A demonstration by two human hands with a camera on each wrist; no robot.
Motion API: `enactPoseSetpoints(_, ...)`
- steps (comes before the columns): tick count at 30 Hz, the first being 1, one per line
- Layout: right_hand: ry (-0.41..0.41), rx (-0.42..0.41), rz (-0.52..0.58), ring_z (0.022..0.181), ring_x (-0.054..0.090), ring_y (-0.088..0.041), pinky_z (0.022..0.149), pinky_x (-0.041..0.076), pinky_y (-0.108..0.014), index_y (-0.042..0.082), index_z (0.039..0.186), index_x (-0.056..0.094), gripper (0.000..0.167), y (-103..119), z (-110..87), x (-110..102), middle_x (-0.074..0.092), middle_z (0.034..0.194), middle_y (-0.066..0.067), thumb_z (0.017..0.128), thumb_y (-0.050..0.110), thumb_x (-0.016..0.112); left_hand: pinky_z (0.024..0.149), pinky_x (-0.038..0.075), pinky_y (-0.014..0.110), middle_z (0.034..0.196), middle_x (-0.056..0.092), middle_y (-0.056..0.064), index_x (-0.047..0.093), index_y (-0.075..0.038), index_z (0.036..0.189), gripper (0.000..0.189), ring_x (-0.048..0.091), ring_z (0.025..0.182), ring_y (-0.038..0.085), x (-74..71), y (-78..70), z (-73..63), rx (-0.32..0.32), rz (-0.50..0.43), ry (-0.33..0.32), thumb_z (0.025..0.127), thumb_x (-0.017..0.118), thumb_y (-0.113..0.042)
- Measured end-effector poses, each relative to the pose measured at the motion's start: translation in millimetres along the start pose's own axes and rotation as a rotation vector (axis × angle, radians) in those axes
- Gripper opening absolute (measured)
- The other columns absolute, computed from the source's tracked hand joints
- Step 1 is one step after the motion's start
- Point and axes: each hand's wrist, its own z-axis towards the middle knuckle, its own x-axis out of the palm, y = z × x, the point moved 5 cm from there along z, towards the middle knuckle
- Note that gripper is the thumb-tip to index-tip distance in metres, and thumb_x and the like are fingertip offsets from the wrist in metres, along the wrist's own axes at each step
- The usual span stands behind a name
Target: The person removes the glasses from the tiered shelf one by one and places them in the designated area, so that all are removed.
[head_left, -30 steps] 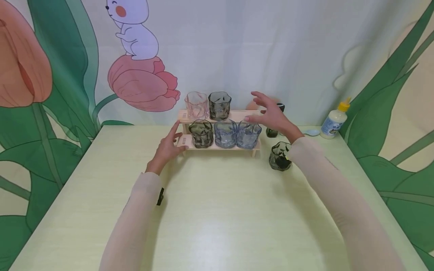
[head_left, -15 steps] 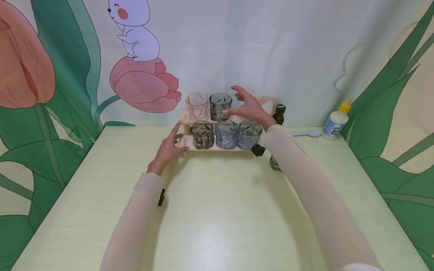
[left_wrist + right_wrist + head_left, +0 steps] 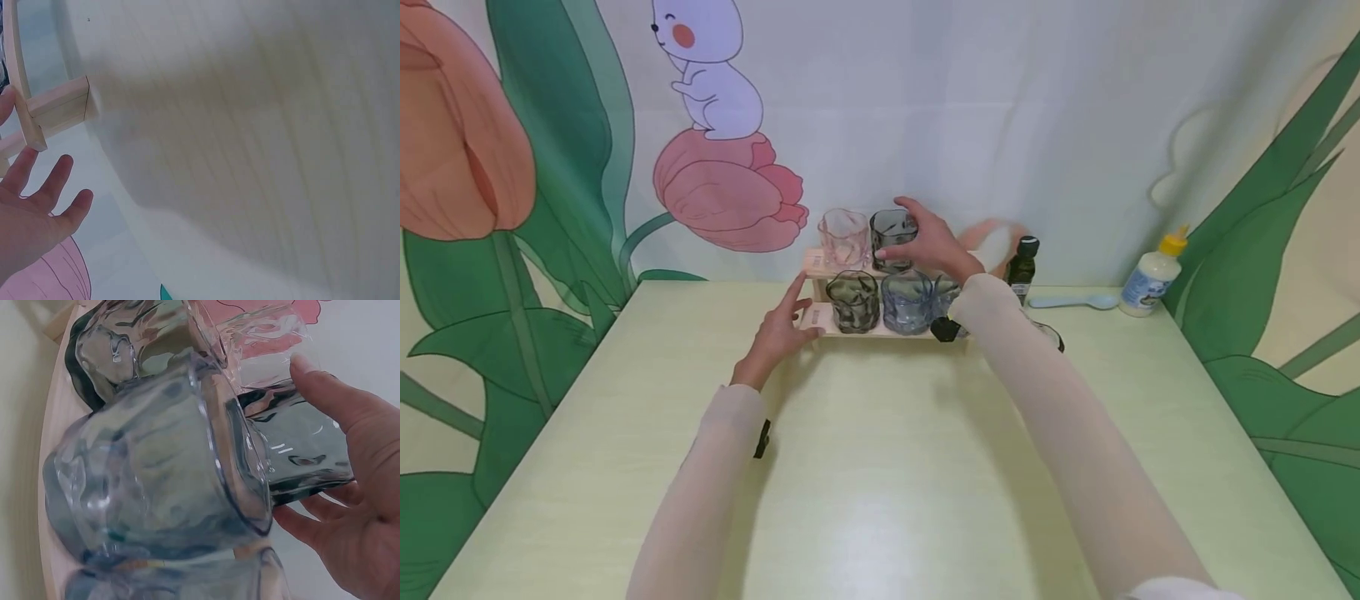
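A two-tier wooden rack (image 3: 814, 262) stands at the back of the table. My left hand (image 3: 777, 335) touches its left end, thumb at the lower shelf and forefinger up at the upper one; the other fingers are spread in the left wrist view. My right hand (image 3: 931, 244) grips a grey glass (image 3: 300, 440) on the upper shelf, thumb on one side and fingers on the other. Left of that glass is a pink glass (image 3: 842, 239). The lower shelf carries a dark smoky glass (image 3: 853, 305) and two blue glasses (image 3: 907, 305), one partly behind the right wrist.
Right of the rack stands a dark green bottle (image 3: 1021, 268) with a black cap. A light blue spoon (image 3: 1075, 302) lies beside a white bottle (image 3: 1150, 282) with a yellow cap. Another glass (image 3: 1052, 333) is mostly hidden by the right sleeve. A patterned cloth hangs behind.
My right hand has moved left from the upper shelf's right end and now grips the grey glass. The left hand stays at the rack's left end.
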Motion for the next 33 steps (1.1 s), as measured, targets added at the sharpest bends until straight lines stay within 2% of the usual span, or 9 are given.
enactPoseSetpoints(11, -0.008, 0.02, -0.014, 0.144, 0.038, -0.035, 0.108, 0.04, -0.054, 0.023, 0.16, 0.022, 0.097, 1, 6.7, 10, 0.037, 0.158, -0.016, 0.084, 0.036, 0.081, 0.112, 0.033, 0.062, 0.155, 0.044, 0.017, 0.001, -0.038, 0.161, 0.103, 0.043, 0.138, 0.049, -0.1, 0.9, -0.4, -0.003, -0.004, 0.001, 0.091, 0.071, -0.011)
enactPoseSetpoints(21, -0.019, 0.04, -0.009, 0.138, 0.044, -0.036, 0.106, 0.042, -0.052, 0.025, 0.159, 0.026, 0.094, -1, 5.6, 10, 0.044, 0.152, -0.013, 0.084, 0.037, 0.081, 0.111, 0.035, 0.062, 0.155, 0.044, 0.016, 0.002, -0.039, 0.161, 0.103, 0.044, 0.138, 0.049, -0.8, 0.1, -0.7, 0.003, -0.01, -0.002, 0.09, 0.071, -0.01)
enactPoseSetpoints(33, -0.057, 0.018, -0.038, 0.134, 0.047, -0.036, 0.102, 0.045, -0.053, 0.024, 0.155, 0.032, 0.087, -6, 8.4, 12, 0.049, 0.148, -0.012, 0.084, 0.038, 0.08, 0.109, 0.037, 0.061, 0.154, 0.046, 0.015, 0.003, -0.039, 0.161, 0.103, 0.046, 0.136, 0.048, 0.2, 2.0, -0.4, 0.004, 0.012, -0.014, 0.09, 0.072, -0.011)
